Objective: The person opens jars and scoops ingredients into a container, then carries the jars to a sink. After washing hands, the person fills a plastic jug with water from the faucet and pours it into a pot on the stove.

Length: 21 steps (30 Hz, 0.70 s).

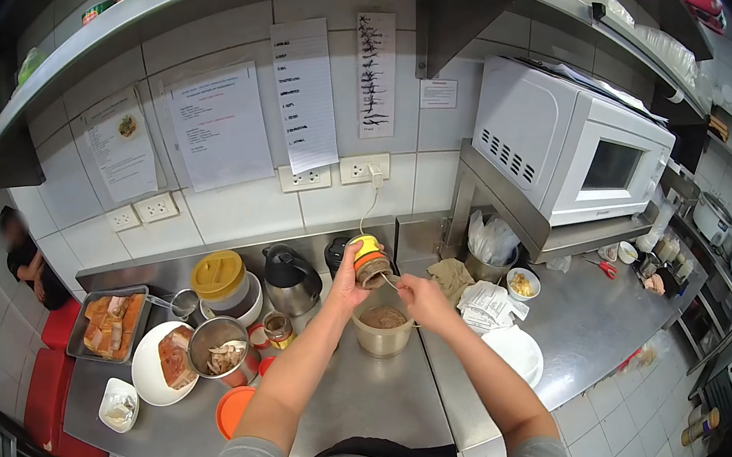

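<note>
My left hand (347, 277) is closed around a glass jar (372, 270) with a yellow-and-red label, tilted with its mouth toward me. In my right hand (426, 303) is a thin utensil, probably a spoon (391, 281), whose far end is at the jar's mouth; its tip is hidden. Below both hands stands a translucent tub (381, 345) with brown paste inside. A second, opened jar (279, 327) stands left of my left forearm, near a red lid (258, 337).
Left on the steel counter are a kettle (291, 279), a yellow-lidded container (220, 276), a steel pot of sliced food (210, 348), a white plate with meat (150, 365) and a meat tray (137, 328). A microwave (568, 144) sits at right. Someone (32, 265) is at far left.
</note>
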### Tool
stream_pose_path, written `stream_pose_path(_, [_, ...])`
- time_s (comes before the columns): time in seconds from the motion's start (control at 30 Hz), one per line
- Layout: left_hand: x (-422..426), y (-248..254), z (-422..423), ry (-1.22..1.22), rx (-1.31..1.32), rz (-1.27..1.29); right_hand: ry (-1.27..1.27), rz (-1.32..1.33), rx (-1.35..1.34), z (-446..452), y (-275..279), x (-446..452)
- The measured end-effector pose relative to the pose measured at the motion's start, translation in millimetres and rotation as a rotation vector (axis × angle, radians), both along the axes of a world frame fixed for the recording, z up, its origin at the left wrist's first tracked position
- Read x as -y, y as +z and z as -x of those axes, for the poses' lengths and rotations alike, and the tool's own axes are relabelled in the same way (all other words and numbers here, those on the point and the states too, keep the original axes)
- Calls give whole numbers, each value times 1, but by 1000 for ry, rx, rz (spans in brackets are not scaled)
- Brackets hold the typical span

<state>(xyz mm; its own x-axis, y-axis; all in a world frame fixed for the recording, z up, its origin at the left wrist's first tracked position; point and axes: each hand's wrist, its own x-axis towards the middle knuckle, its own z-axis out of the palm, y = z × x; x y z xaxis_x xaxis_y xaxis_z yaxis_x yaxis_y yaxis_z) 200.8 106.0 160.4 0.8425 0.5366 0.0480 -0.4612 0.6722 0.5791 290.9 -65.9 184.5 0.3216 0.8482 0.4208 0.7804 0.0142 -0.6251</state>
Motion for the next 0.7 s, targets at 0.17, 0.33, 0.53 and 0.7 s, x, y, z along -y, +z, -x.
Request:
stream_pose_path(0.17, [-21,-17,5,12,-81,-39,122,176,-5,-23,17,31])
stream_pose_path(0.33, [-26,-17,4,61,-37,-31,-86,254,178,-13,-8,53])
stream_pose_path(0.53, [-22,-6,11,-23,-5,194,-148,153,102,-8,-15,59])
stream_pose_path(0.7, [-19,-6,1,54,-118,149,-87,43,44,5,23,62])
